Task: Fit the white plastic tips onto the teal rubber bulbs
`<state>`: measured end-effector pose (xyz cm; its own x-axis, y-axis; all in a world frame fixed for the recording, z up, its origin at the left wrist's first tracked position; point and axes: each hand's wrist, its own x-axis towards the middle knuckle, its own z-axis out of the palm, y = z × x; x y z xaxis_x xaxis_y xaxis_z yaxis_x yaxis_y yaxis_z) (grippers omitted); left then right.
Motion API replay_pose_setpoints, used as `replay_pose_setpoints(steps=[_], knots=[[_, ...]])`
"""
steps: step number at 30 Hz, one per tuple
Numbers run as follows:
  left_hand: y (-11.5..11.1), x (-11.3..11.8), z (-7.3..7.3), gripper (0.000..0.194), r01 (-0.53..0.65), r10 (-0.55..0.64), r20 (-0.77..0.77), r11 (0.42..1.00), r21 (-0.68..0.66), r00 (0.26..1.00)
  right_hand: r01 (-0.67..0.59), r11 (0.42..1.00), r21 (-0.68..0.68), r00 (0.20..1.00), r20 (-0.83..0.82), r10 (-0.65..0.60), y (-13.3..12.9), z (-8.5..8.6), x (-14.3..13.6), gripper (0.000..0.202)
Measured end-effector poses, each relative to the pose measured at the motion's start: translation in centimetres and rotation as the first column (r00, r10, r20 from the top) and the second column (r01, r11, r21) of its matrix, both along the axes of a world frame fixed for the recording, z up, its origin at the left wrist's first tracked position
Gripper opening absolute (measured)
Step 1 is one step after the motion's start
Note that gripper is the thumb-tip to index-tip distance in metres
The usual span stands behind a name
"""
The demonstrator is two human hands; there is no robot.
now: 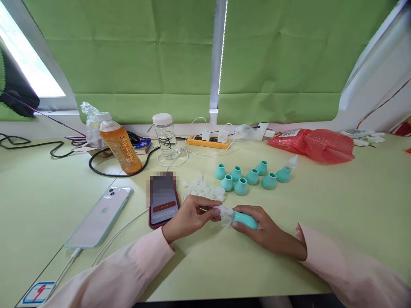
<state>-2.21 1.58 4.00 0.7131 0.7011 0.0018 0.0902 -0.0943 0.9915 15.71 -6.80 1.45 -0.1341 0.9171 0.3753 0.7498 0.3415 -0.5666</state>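
Note:
My right hand is closed round a teal rubber bulb lying on its side, its mouth toward the left. My left hand pinches a small translucent white nozzle piece at the mouth of that bulb. Whether the two are fully joined I cannot tell. Behind my left hand lies a pile of small translucent white plastic parts. Several teal bulbs stand upright beyond my hands, mouths up. The far right one carries a clear nozzle tip.
A phone with a lit screen lies left of my hands, and a white phone farther left. Behind are an orange drink bottle, a clear water bottle, a yellow power strip with cables, and a red plastic bag.

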Motion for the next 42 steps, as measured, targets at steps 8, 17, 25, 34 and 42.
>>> replay_pose_setpoints(steps=[8,17,25,34,42], knots=[[0.6,-0.4,1.6,0.038,0.089,-0.092,0.033,0.993,0.071,0.995,-0.055,0.998,0.004,0.998,-0.017,0.055,0.4,1.5,0.4,0.023],[1.9,-1.7,3.3,0.022,0.324,0.145,-0.492,0.589,0.740,0.858,0.348,0.921,0.176,0.936,-0.130,-0.328,3.0,1.7,5.2,0.018],[2.2,-1.8,1.3,0.005,0.692,0.319,-0.746,0.285,0.664,0.584,0.487,0.854,0.181,0.853,0.113,-0.510,3.9,2.3,6.9,0.015],[0.9,-0.8,1.3,0.022,0.723,0.381,-0.731,0.195,0.662,0.566,0.586,0.805,0.094,0.752,0.307,-0.583,4.1,2.5,7.4,0.024],[0.9,-0.7,0.8,0.019,0.708,0.407,-0.679,0.103,0.699,0.611,0.576,0.791,0.206,0.730,0.304,-0.611,3.9,2.6,7.4,0.039]])
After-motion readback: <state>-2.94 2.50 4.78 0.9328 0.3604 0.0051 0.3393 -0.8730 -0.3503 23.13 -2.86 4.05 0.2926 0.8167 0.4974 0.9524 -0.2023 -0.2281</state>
